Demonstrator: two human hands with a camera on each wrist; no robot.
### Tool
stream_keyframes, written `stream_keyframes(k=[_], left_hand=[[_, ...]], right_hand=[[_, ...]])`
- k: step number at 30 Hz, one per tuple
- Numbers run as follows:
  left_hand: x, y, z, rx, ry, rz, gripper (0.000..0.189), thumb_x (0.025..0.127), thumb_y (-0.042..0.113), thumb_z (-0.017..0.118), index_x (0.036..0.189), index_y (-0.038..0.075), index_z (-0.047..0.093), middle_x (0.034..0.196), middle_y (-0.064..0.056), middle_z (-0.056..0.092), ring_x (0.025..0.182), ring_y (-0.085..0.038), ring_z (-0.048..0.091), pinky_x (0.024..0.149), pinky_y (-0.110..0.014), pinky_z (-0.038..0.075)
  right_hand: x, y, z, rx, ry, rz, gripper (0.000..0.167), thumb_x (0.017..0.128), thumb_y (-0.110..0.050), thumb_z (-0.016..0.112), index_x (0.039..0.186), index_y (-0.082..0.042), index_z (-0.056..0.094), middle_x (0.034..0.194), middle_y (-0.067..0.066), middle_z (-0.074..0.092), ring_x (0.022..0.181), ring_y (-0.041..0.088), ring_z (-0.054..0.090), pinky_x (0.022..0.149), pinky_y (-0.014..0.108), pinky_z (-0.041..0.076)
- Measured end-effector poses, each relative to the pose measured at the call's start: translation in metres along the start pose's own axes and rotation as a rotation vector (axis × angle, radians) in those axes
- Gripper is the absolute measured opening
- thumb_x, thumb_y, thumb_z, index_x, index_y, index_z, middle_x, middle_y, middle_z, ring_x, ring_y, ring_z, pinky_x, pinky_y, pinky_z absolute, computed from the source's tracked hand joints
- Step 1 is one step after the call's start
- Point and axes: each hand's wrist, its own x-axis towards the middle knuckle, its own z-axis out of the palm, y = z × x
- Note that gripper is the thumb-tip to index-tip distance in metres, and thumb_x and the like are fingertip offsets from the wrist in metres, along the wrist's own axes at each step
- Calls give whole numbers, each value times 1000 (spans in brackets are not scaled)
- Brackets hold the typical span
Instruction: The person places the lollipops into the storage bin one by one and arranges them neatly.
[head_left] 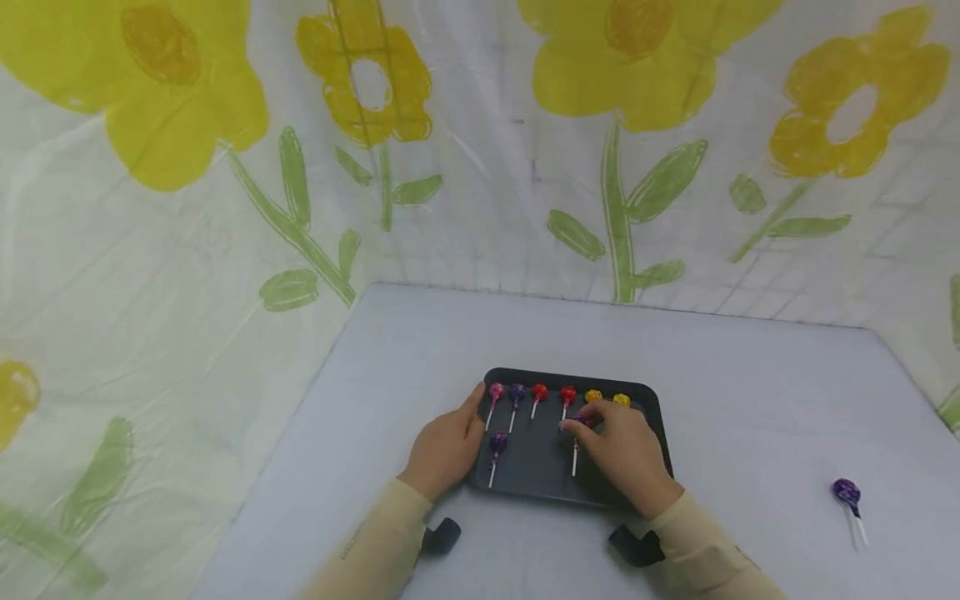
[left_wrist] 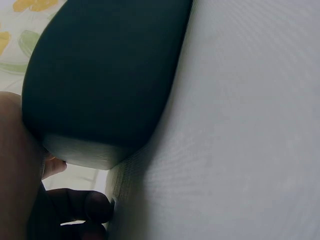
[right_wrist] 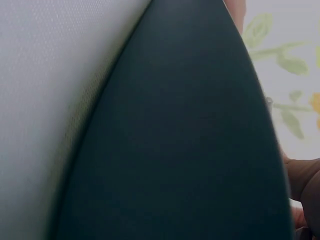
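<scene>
In the head view, my right hand [head_left: 626, 450] pinches a purple-wrapped lollipop [head_left: 575, 460] by its head, its white stick pointing toward me over the dark tray [head_left: 536, 479]. The fingers partly hide the candy. At the tray's left edge rests my left hand [head_left: 447, 446], index finger lying along the rim and thumb near it. Along the far side runs a row: a pink lollipop [head_left: 496, 390], a purple one, two red lollipops and two yellow ones. Below the pink one lies another purple lollipop [head_left: 498, 443]. Both wrist views show mostly the tray's side [left_wrist: 105, 75].
One more purple lollipop [head_left: 847, 492] lies on the white table [head_left: 750, 400], well to the right of the tray. Behind and left of the table hangs a pale curtain [head_left: 480, 208] with yellow flowers. A dark wrist mount [head_left: 636, 547] sits under each forearm.
</scene>
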Motion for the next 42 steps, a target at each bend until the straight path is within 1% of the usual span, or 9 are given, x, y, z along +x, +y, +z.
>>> stream_keyframes(k=[4,7,10,16,22,27,31,37,42], left_hand=[[-1,0,-1,-1,6,10,56,105,24,45,161,20,45,59,3,42,53,-15,38,53,-33,35],[-1,0,0,3,9,13,57,104,24,45,161,20,46,59,3,41,53,-14,38,54,-32,35],[-1,-1,0,1,15,21,57,104,24,45,161,20,46,59,4,41,53,-14,37,53,-32,35],[-1,-1,-1,-6,7,8,57,105,25,45,162,20,45,59,3,42,53,-14,37,54,-33,35],[0,-3,1,-1,6,3,57,105,25,44,162,21,44,59,3,42,52,-14,37,54,-32,35],[1,-3,2,-5,-1,2,58,105,26,44,163,21,43,60,2,43,53,-15,39,55,-33,37],[1,-2,3,-3,-17,5,58,105,26,44,163,21,42,59,3,43,53,-15,40,56,-33,37],[2,-3,2,8,-3,8,58,105,26,45,163,22,43,59,2,44,53,-15,40,55,-33,37],[1,-4,2,9,-7,0,58,105,27,45,163,22,42,60,2,44,53,-15,40,56,-33,37]], right_hand=[[-1,-2,5,7,8,-3,31,89,-39,84,98,-10,77,75,-4,70,55,11,48,49,31,38],[-1,-3,7,9,16,-12,30,89,-38,84,97,-10,78,76,-3,71,57,11,50,52,32,41],[0,-5,8,12,16,-23,29,89,-37,84,96,-9,78,75,-3,70,58,10,51,54,32,43],[1,-8,13,12,-10,-7,29,90,-38,83,96,-10,78,73,-4,67,58,11,50,52,32,41],[1,-14,18,-5,-10,-16,31,88,-38,85,98,-9,79,79,-1,72,62,10,53,55,32,45],[0,-18,24,-17,-21,-17,32,88,-41,84,97,-10,80,74,-3,69,60,10,52,52,32,44],[-1,-21,31,-50,-31,-17,32,88,-42,84,95,-11,80,77,-3,71,61,8,54,54,32,46],[1,-28,40,-99,-31,-32,34,87,-43,85,93,-10,80,79,-1,72,62,9,57,56,33,48],[2,-32,46,-138,-37,-29,35,86,-46,85,92,-11,79,78,-2,69,64,9,56,56,32,48]])
